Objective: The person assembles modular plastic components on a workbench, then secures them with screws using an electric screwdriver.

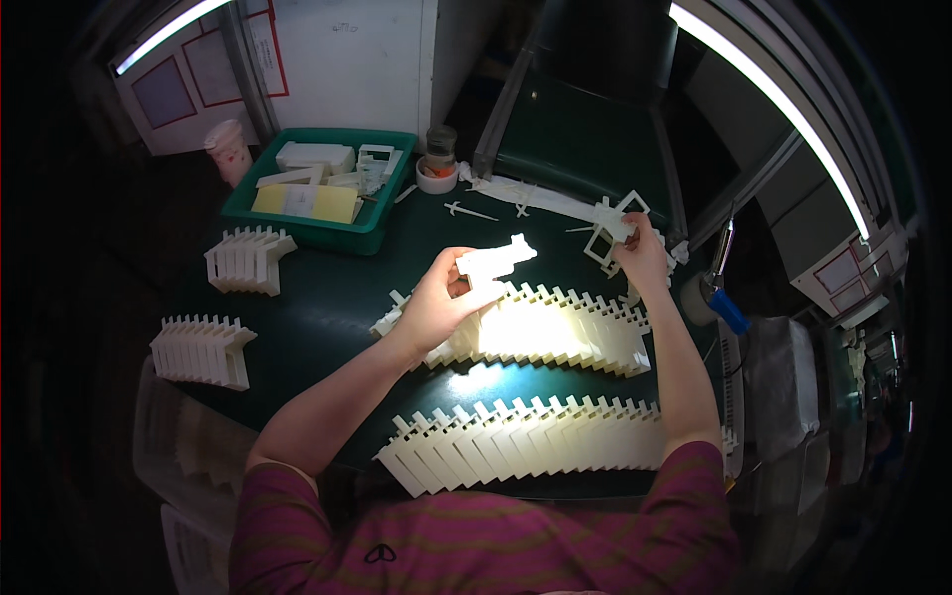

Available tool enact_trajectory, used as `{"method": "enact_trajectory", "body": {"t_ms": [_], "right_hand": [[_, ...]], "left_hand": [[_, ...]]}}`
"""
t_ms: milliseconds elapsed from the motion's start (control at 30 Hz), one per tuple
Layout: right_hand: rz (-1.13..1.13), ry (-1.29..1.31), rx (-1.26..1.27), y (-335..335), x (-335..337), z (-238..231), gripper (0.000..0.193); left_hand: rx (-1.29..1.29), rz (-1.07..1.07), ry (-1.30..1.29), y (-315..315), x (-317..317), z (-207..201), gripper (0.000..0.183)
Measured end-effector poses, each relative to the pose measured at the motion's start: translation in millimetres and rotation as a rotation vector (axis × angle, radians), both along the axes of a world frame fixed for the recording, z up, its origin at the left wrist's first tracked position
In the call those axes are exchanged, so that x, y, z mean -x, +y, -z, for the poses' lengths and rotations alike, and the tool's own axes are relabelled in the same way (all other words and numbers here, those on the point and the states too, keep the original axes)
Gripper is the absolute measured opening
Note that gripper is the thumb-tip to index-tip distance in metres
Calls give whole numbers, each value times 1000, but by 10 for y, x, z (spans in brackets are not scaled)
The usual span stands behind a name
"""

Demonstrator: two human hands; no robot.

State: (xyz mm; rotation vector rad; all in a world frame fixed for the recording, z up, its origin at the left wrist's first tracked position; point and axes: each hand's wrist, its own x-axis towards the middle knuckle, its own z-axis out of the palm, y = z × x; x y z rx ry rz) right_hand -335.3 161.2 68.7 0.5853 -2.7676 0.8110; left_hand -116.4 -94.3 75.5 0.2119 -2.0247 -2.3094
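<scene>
My left hand (441, 302) grips a white moulded plastic part (496, 261) by its left end, holding it above the middle of the table under bright light. Fingers closed, my right hand (645, 256) pinches a thin white plastic frame piece (617, 226) at the table's far right, among other white scraps. Below my left hand runs a long row of upright white plastic parts (595, 337), standing close together. A second such row (526, 441) lies nearer to me. My right forearm hides that row's right end.
Two short stacks of white parts (248, 263) (203, 352) stand on the left. Behind are a green tray (372, 238) with white pieces and yellow paper, a pink cup (228, 151) and a glass jar (440, 147). A blue-handled tool (729, 310) stands at right.
</scene>
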Motion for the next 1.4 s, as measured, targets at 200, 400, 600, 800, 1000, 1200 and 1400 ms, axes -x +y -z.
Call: {"method": "enact_trajectory", "body": {"t_ms": [200, 400, 600, 800, 1000, 1200, 1400], "right_hand": [[-638, -908, 1036, -458, -725, -604, 43], [-575, -909, 948, -737, -1196, -501, 35], [-683, -816, 948, -730, -1208, -205, 25], [-776, -736, 945, -860, -1486, -160, 23], [-769, -667, 956, -910, -1565, -38, 21], [-774, -471, 899, -882, -1638, -43, 19], [-757, -558, 882, -843, -1761, -108, 21]], "left_hand": [[-237, -138, 56, 24, -30, -36, 42], [-521, 88, 97, 134, -197, -139, 48], [-513, -29, 60, 92, -377, -193, 53], [-257, 158, 61, 183, -529, -206, 52], [-259, 110, 90, 213, -603, -203, 54], [-263, 81, 76, 268, -677, -191, 55], [-255, 87, 86, 291, -759, -185, 57]]}}
